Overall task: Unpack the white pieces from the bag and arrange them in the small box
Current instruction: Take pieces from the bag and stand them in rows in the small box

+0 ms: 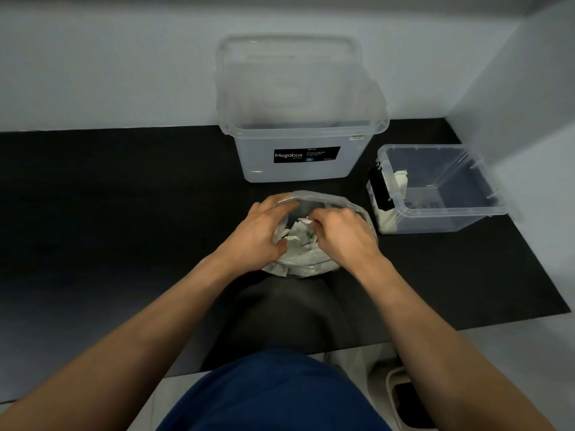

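Likely light and stiff, the white pieces (298, 235) sit in the limp bag (314, 264) on the mat (124, 213); the left hand (258, 231) grips its rim, the right hand (339, 234) curls inside, grip hidden, so pinch one piece by its edges.

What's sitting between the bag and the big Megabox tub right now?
Nothing: in the head view, only a bare strip of black mat separates the bag from the Megabox tub.
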`<state>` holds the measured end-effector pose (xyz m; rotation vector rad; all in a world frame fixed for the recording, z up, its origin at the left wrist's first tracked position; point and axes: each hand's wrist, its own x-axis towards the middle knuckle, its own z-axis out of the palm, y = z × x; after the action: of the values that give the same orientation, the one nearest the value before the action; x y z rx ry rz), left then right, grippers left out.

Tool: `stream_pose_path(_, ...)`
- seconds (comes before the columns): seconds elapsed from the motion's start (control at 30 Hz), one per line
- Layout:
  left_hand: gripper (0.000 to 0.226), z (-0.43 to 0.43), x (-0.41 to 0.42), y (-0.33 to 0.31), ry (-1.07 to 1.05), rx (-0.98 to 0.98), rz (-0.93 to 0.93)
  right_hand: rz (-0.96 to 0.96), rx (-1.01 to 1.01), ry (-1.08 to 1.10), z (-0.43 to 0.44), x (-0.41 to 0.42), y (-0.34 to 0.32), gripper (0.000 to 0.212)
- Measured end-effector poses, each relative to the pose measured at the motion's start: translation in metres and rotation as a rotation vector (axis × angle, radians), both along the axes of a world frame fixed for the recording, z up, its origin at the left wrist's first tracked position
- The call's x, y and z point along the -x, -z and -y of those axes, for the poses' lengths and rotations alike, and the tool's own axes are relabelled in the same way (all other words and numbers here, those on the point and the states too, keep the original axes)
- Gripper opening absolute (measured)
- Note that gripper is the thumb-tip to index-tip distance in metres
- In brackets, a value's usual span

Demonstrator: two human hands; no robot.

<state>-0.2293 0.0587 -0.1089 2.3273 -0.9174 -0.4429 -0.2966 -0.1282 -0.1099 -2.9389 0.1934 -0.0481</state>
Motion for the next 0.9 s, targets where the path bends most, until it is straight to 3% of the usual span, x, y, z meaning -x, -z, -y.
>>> stream_pose_path(0.37,0.076,0.019,0.014,-0.001,-0.064,0.204,-0.246,0.204,-0.629,0.127,0.051,0.065,-0.095,0.017)
stream_pose_path(0.6,0.074,0.042,0.012,0.002,0.029,0.196,-0.272,0.35,-0.53,0.28,0.159,0.063,-0.113,0.017)
stream_pose_path(0.73,0.079,0.056,0.013,-0.002,-0.025,0.22,-0.292,0.233,-0.379,0.307,0.214,0.031,-0.093,0.017)
stream_pose_path(0.9,0.079,0.073,0.021,-0.005,-0.056,0.228,-0.281,-0.052,-0.302,0.281,0.253,-0.015,-0.05,0.017)
